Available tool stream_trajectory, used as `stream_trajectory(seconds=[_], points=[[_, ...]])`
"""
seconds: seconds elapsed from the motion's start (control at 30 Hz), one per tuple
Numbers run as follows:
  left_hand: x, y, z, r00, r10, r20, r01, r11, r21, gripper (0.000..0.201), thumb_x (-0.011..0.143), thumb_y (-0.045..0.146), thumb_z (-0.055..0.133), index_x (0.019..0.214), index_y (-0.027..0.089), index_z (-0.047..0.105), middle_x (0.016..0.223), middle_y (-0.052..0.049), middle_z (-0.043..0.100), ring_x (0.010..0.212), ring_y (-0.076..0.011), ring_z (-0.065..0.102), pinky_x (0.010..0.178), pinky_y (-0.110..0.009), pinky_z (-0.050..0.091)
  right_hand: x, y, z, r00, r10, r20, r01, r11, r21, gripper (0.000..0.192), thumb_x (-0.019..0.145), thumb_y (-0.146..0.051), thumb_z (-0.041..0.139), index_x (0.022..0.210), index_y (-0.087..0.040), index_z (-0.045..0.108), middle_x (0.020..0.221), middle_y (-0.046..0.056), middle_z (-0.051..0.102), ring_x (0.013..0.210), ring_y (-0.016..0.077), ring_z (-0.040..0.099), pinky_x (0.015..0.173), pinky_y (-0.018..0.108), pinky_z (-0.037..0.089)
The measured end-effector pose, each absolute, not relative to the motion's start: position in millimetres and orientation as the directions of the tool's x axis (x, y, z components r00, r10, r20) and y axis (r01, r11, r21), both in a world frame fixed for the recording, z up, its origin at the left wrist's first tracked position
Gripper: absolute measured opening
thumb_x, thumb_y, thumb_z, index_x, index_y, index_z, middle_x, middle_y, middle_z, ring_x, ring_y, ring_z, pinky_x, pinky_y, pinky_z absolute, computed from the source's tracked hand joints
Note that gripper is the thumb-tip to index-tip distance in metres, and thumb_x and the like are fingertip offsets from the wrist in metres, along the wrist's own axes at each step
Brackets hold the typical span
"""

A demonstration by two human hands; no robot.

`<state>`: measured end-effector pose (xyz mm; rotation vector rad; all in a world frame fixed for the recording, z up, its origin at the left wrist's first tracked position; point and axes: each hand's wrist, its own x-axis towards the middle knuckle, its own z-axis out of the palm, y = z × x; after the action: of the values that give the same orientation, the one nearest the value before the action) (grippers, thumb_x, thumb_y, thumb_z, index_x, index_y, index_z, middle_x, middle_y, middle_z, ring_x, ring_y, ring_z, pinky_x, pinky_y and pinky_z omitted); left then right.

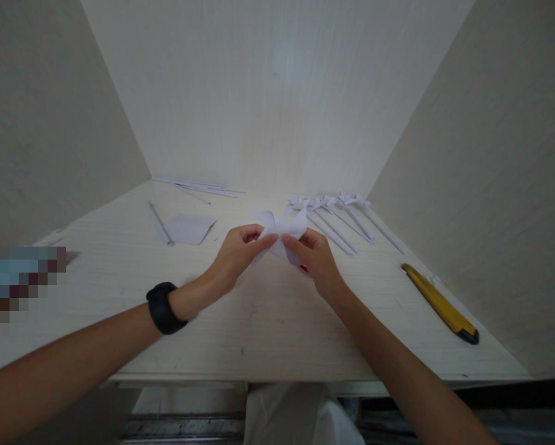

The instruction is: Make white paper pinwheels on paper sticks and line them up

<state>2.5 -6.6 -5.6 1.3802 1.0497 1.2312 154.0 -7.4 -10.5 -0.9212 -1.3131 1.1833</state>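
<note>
A white paper pinwheel (282,224) with curled blades is held up over the table between both hands. My left hand (245,248) grips its left side, thumb pressed near the centre. On the other side my right hand (315,254) pinches it, with its thumb also at the middle. Under the right fingers shows a small red thing (304,268), mostly hidden. Several finished-looking paper pinwheels on rolled sticks (337,216) lie behind the right hand. Left of the left hand are a sheet of white paper (191,228) and a rolled paper stick (159,222).
Several thin paper sticks (198,185) lie along the back wall at left. A yellow utility knife (439,301) rests near the right wall. A blurred-out blue item (18,278) is at the left edge. Pale panels enclose the white table (259,346) on three sides.
</note>
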Motion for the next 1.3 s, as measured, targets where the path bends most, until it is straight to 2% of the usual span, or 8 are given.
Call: stream_trajectory(seconds=[0.17, 0.33, 0.57, 0.83, 1.03, 1.17, 1.3], points=[[3.3, -7.5, -3.9, 0.099, 0.975, 0.199, -0.001, -0.200, 0.980, 0.019, 0.069, 0.033, 0.070, 0.063, 0.016, 0.063, 0.063, 0.003, 0.056, 0.058, -0.0101, 0.045, 0.054, -0.023, 0.032, 154.4, -5.1, -13.8, -0.112, 0.962, 0.250, -0.095, 0.240, -0.966, 0.028, 0.067, -0.042, 0.072, 0.078, -0.017, 0.066, 0.065, 0.000, 0.060, 0.053, 0.0095, 0.046, 0.045, 0.021, 0.034], [3.4, -8.5, -3.5, 0.118, 0.974, 0.193, 0.000, -0.194, 0.981, 0.020, 0.069, 0.035, 0.070, 0.066, 0.016, 0.065, 0.064, 0.002, 0.060, 0.059, -0.0113, 0.049, 0.056, -0.024, 0.035, 155.0, -2.7, -16.3, -0.097, 0.962, 0.255, -0.051, 0.251, -0.967, 0.027, 0.068, -0.040, 0.070, 0.080, -0.016, 0.067, 0.067, 0.001, 0.063, 0.052, 0.0095, 0.047, 0.043, 0.020, 0.035], [3.7, -9.5, -3.2, 0.153, 0.967, 0.203, -0.045, -0.199, 0.979, 0.018, 0.067, 0.032, 0.074, 0.073, 0.016, 0.068, 0.068, 0.001, 0.065, 0.061, -0.0113, 0.052, 0.058, -0.023, 0.037, 155.9, -1.3, -17.5, -0.065, 0.950, 0.305, -0.049, 0.302, -0.952, 0.020, 0.070, -0.035, 0.069, 0.077, -0.017, 0.067, 0.068, 0.002, 0.064, 0.060, 0.0133, 0.055, 0.059, 0.027, 0.045], [4.4, -9.2, -1.7, 0.150, 0.969, 0.195, -0.041, -0.191, 0.981, 0.015, 0.066, 0.029, 0.073, 0.072, 0.016, 0.068, 0.069, 0.001, 0.067, 0.060, -0.0113, 0.054, 0.056, -0.023, 0.038, 155.6, -3.6, -14.3, -0.063, 0.955, 0.289, -0.071, 0.285, -0.956, 0.019, 0.071, -0.036, 0.068, 0.077, -0.018, 0.068, 0.076, 0.003, 0.069, 0.066, 0.0155, 0.060, 0.062, 0.028, 0.046], [5.8, -10.5, -0.4, 0.153, 0.972, 0.181, -0.051, -0.175, 0.983, 0.013, 0.066, 0.029, 0.072, 0.069, 0.017, 0.068, 0.066, 0.001, 0.066, 0.058, -0.0110, 0.053, 0.055, -0.023, 0.038, 155.4, -4.1, -13.2, -0.066, 0.951, 0.301, -0.079, 0.296, -0.952, 0.019, 0.070, -0.037, 0.067, 0.077, -0.019, 0.068, 0.074, 0.002, 0.068, 0.064, 0.0147, 0.058, 0.060, 0.026, 0.046], [5.3, -10.1, -0.9, 0.143, 0.974, 0.174, -0.041, -0.169, 0.985, 0.015, 0.066, 0.031, 0.072, 0.072, 0.017, 0.069, 0.069, 0.000, 0.067, 0.061, -0.0124, 0.054, 0.057, -0.024, 0.039, 155.8, -4.6, -13.8, -0.036, 0.954, 0.297, -0.057, 0.294, -0.954, 0.024, 0.074, -0.042, 0.063, 0.069, -0.019, 0.064, 0.067, 0.001, 0.064, 0.061, 0.0138, 0.055, 0.057, 0.025, 0.044], [4.8, -9.6, -2.2, 0.143, 0.976, 0.163, -0.047, -0.158, 0.986, 0.017, 0.067, 0.031, 0.072, 0.074, 0.016, 0.070, 0.069, 0.000, 0.067, 0.061, -0.0118, 0.053, 0.056, -0.023, 0.037, 155.4, -5.3, -13.3, -0.070, 0.953, 0.294, -0.090, 0.287, -0.954, 0.023, 0.073, -0.041, 0.065, 0.074, -0.019, 0.066, 0.073, 0.002, 0.066, 0.067, 0.0152, 0.059, 0.064, 0.026, 0.047]])
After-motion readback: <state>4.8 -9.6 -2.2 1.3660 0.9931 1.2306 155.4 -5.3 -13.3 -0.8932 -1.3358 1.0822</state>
